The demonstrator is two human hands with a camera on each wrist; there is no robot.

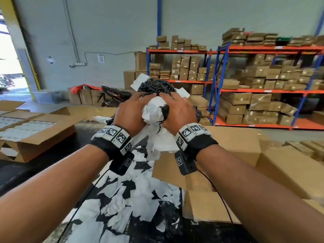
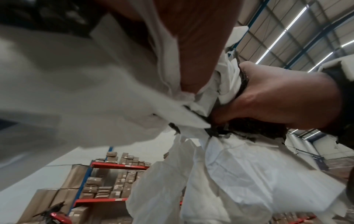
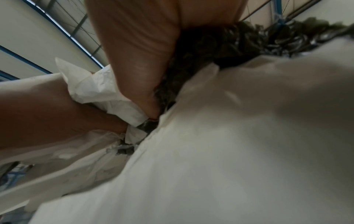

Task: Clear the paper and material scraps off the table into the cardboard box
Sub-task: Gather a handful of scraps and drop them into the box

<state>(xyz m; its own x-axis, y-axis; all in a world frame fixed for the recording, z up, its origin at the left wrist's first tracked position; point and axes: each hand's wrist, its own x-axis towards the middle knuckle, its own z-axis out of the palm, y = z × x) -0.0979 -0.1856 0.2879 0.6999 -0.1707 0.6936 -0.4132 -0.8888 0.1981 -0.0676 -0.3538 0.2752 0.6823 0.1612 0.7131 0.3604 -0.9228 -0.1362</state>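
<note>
Warehouse racking (image 1: pixel 263 81) stacked with brown cartons fills the far wall behind a dark table (image 1: pixel 22 174) strewn with white paper scraps (image 1: pixel 133 195). Both hands are raised over it, pressing one bundle (image 1: pixel 154 109) of crumpled white paper and black shredded material between them. The left hand (image 1: pixel 130 111) has its fingers curled over the bundle's top and side; the right hand (image 1: pixel 177 111) grips the other side, fingers curled into the black tangle (image 1: pixel 156 85) that rises just beyond the fingertips. Below the palms, loose paper hangs from the bundle. Under the right forearm sits the cardboard box (image 1: pixel 233 146), its inside hidden by flaps and arm. Both wrist views are smothered by blurred paper (image 3: pixel 249 136), so the thumbs are hard to make out.
</note>
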